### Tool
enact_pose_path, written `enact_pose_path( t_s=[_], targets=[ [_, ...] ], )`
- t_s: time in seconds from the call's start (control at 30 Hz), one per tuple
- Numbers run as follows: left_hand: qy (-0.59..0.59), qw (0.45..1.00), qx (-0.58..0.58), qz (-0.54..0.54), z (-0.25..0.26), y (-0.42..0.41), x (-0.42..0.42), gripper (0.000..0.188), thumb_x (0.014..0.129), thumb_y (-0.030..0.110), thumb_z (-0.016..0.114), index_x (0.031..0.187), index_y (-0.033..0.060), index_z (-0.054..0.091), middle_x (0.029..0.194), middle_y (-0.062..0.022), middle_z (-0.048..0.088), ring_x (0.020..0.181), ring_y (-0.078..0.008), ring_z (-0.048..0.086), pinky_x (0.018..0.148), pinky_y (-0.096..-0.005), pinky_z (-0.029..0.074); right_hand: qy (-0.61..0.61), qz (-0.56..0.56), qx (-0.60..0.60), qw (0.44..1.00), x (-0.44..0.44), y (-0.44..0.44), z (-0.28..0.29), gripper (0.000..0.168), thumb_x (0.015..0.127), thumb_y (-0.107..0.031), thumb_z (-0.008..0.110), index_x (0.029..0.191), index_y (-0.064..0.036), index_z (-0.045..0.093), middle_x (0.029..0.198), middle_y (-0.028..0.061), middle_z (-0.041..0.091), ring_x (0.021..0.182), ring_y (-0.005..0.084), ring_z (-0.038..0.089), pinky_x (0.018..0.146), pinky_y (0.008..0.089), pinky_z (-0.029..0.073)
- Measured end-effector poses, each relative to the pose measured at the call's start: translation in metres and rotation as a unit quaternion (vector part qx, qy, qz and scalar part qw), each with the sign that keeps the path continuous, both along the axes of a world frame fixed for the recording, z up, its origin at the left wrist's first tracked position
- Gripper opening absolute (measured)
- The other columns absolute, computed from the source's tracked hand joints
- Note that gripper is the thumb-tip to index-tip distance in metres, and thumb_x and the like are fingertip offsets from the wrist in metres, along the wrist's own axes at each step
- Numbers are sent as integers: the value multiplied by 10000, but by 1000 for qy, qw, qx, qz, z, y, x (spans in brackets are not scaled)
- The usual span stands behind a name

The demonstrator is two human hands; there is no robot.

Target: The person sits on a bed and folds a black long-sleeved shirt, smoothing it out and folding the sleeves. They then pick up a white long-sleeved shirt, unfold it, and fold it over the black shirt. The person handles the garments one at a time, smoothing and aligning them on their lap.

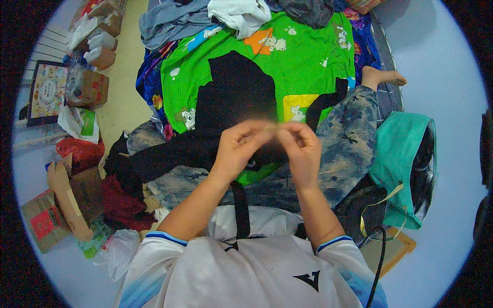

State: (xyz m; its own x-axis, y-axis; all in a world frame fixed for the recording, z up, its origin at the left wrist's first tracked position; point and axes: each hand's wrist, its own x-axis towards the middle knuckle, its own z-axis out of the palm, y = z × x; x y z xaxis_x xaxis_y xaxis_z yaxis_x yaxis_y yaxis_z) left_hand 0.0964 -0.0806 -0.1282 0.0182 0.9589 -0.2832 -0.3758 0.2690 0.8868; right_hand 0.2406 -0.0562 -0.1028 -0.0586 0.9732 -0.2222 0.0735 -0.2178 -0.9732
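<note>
My left hand (239, 144) and my right hand (302, 148) meet at the fingertips above my lap. Their thumbs and forefingers are pinched close together, and the tips are blurred. Whether something thin is between them I cannot tell. Just beyond and below the hands lies a black garment (237, 92), spread over a green cartoon-print sheet (316, 46). One black sleeve-like length (169, 154) runs left across my leg. On the right, a narrower black strip (327, 98) curves over the sheet beside my patterned trousers (339, 142).
Grey-blue clothing (173, 23), a white knit garment (240, 15) and dark cloth (308, 11) are heaped at the far edge. Cardboard boxes (83, 192) and a red plastic bag (81, 152) stand left. A teal fabric bag (400, 161) is at right, near a black cable (379, 265).
</note>
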Motion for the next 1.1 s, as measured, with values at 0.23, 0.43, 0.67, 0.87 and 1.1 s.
enact_pose_path(
  t_s=[0.23,0.43,0.67,0.87,1.1],
  targets=[
    [-201,974,-82,62,-8,0,5,136,871,106,597,972,17,617,963,-38,643,894,-106,578,816,-228,436,-79,51,115,989,-3,2,-4,158,759,-25,661,915,-18,642,972,90,631,913,185,597,814,280,463],
    [-43,998,-44,4,-8,1,3,151,855,112,624,971,15,614,954,-39,640,876,-90,580,816,-232,442,-44,16,77,996,1,-1,-17,133,774,-35,658,906,-19,643,950,80,623,876,162,592,777,264,463],
    [-51,998,-32,10,-16,-3,9,162,848,137,640,966,30,618,887,-26,638,823,-77,583,746,-197,461,-61,52,84,993,1,0,-14,135,796,-40,650,926,-5,637,982,78,618,894,143,582,781,251,465],
    [-133,978,-161,-8,-25,-4,-1,133,863,169,625,933,56,619,892,-7,642,771,-75,577,686,-182,441,-1,70,50,996,-1,1,-16,127,823,-50,633,938,4,631,991,75,623,904,132,578,773,238,464],
    [-137,987,-81,3,-20,-3,5,111,852,129,628,935,57,615,950,-13,635,865,-84,565,800,-236,431,-2,42,-7,999,4,-2,-25,59,823,-36,625,864,3,611,882,36,592,763,89,529,629,199,414]
  ],
)
